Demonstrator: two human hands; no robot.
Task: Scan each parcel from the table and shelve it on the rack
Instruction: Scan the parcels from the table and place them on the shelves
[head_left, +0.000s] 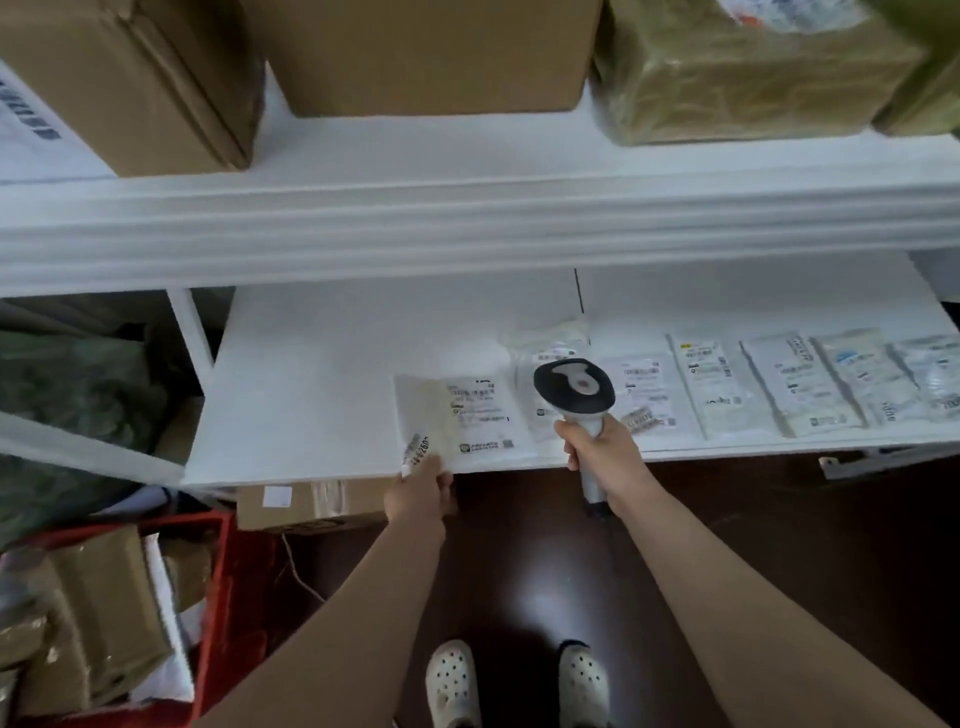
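White is the rack (322, 374) that fills the middle of the frame. On its lower shelf, near the front edge at the centre, lies the flat parcel (467, 421) I am working with. My left hand (421, 493) pinches its near left corner, where a small barcode sticker (415, 451) sits. I cannot tell which fingers are above the edge and which are under it. The printed label of the parcel faces up.

My right hand (602, 452) is closed firmly around the grey handle of the scanner (574, 387). Its black head stands just right of the parcel, over the shelf. To the right of the scanner, a row of other flat parcels (779, 384) lies side by side on the same shelf and reaches the right edge of the frame.

On the upper shelf, at the top of the frame, stand brown cardboard boxes (431, 52) and a package in greenish wrap (743, 78). At the lower left is a red crate (221, 571) with more boxes in it. At the bottom centre I see two white shoes (452, 680) on the dark floor (779, 519).
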